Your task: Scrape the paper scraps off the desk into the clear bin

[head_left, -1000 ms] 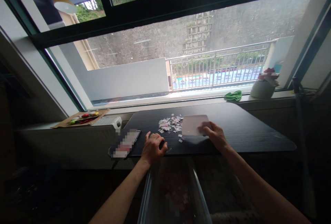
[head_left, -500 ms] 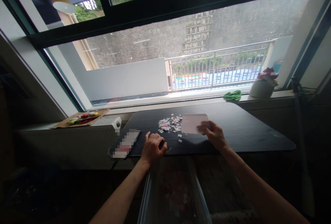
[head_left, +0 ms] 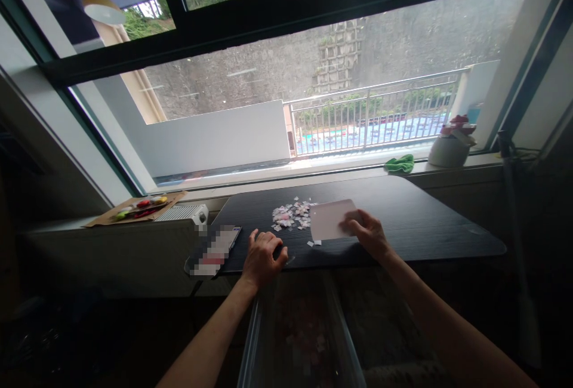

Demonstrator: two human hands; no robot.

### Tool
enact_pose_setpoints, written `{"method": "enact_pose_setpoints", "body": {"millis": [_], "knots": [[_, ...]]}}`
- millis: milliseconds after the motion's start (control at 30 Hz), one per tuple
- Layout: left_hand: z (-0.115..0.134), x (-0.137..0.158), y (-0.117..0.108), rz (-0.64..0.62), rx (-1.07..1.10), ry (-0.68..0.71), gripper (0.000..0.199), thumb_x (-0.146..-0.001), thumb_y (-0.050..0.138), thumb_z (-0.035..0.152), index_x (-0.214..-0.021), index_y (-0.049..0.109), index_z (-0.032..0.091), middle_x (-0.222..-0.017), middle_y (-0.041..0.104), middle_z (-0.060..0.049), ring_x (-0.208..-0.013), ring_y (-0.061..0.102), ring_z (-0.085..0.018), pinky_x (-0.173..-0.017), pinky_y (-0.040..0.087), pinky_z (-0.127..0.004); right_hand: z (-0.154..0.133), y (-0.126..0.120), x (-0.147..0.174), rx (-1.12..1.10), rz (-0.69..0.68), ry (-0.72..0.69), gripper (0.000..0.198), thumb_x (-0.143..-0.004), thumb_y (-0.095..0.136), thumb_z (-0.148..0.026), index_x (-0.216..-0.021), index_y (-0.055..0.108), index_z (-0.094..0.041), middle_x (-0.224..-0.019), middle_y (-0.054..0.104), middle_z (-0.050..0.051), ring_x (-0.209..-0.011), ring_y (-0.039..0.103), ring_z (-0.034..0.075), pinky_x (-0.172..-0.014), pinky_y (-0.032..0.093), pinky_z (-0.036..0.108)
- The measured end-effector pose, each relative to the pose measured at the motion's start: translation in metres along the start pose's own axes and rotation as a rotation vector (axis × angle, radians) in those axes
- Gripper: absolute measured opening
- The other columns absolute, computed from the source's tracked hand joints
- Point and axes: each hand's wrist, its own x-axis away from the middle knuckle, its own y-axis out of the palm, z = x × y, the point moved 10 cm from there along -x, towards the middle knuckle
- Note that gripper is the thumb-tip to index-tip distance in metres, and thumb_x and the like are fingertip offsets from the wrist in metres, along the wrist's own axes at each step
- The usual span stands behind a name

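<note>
My right hand [head_left: 367, 231] grips a pale flat card [head_left: 329, 221] by its right end. The card has rounded corners and a small hole near its upper left. It is held tilted over the dark table [head_left: 421, 215]. Just left of the card lies a loose pile of small white and pinkish paper pieces [head_left: 287, 216], partly hidden by its edge. A few stray pieces [head_left: 314, 243] lie below the card. My left hand [head_left: 264, 253] rests at the table's near edge, its fingers loosely bent and apart, with a gap between thumb and fingers and nothing visible inside.
A phone [head_left: 217, 252], blurred out, lies at the table's left end. Below the near edge stands a clear bin [head_left: 351, 346] with pale pieces inside. A green cloth [head_left: 400, 163] and a whitish container [head_left: 449, 148] sit on the sill. A radiator [head_left: 188, 215] is at left.
The card has shifted slightly toward me and tilted more, and the stray pieces below it are closer together. My left hand stays in the same place.
</note>
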Motion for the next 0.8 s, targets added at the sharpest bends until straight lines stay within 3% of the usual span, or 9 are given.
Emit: {"method": "enact_pose_setpoints", "body": {"millis": [133, 200, 333, 500, 633, 800], "knots": [[0.0, 0.0, 0.0, 0.011, 0.009, 0.002, 0.015, -0.082, 0.049, 0.031, -0.078, 0.06, 0.021, -0.08, 0.061, -0.002, -0.084, 0.057, -0.02, -0.104, 0.03, -0.053, -0.004, 0.014, 0.002, 0.009, -0.115, 0.0, 0.022, -0.063, 0.064, -0.035, -0.077, 0.064, -0.018, -0.072, 0.072, 0.005, -0.066, 0.067, 0.02, -0.059, 0.054, 0.031], [0.0, 0.0, -0.001, 0.013, 0.011, 0.004, 0.015, -0.082, 0.049, 0.031, -0.079, 0.06, 0.021, -0.08, 0.061, -0.002, -0.085, 0.057, -0.02, -0.104, 0.03, -0.053, -0.004, 0.013, 0.001, 0.062, -0.097, 0.004, 0.018, -0.063, 0.062, -0.032, -0.074, 0.064, -0.018, -0.069, 0.071, 0.004, -0.063, 0.065, 0.018, -0.057, 0.052, 0.029], [0.0, 0.001, -0.001, 0.015, 0.01, 0.004, 0.015, -0.082, 0.049, 0.031, -0.079, 0.06, 0.021, -0.081, 0.062, -0.002, -0.085, 0.057, -0.02, -0.104, 0.029, -0.053, -0.001, -0.006, -0.001, 0.134, 0.044, 0.043, 0.014, -0.062, 0.055, -0.027, -0.069, 0.063, -0.019, -0.064, 0.068, 0.001, -0.059, 0.061, 0.016, -0.054, 0.049, 0.026], [0.0, 0.001, -0.002, 0.026, 0.021, 0.003, 0.014, -0.081, 0.05, 0.031, -0.079, 0.061, 0.022, -0.081, 0.062, -0.002, -0.085, 0.057, -0.02, -0.105, 0.029, -0.053, 0.01, -0.024, -0.001, 0.17, -0.038, 0.133, 0.016, -0.06, 0.059, -0.032, -0.066, 0.065, -0.019, -0.06, 0.067, -0.001, -0.056, 0.059, 0.016, -0.05, 0.046, 0.024], [0.0, 0.001, -0.002, 0.024, 0.015, 0.002, 0.015, -0.081, 0.05, 0.031, -0.079, 0.06, 0.021, -0.081, 0.062, -0.002, -0.085, 0.057, -0.02, -0.105, 0.029, -0.052, 0.012, -0.046, -0.001, 0.188, 0.007, 0.159, 0.016, -0.06, 0.061, -0.032, -0.067, 0.066, -0.019, -0.06, 0.067, 0.0, -0.055, 0.059, 0.015, -0.049, 0.046, 0.024], [0.001, 0.001, -0.002, 0.021, 0.014, 0.0, 0.014, -0.081, 0.05, 0.031, -0.079, 0.06, 0.022, -0.081, 0.062, -0.002, -0.085, 0.057, -0.02, -0.104, 0.029, -0.052, 0.007, -0.039, -0.003, 0.139, 0.023, 0.128, 0.017, -0.059, 0.062, -0.032, -0.069, 0.066, -0.018, -0.062, 0.067, 0.001, -0.057, 0.06, 0.016, -0.051, 0.048, 0.025]]}}
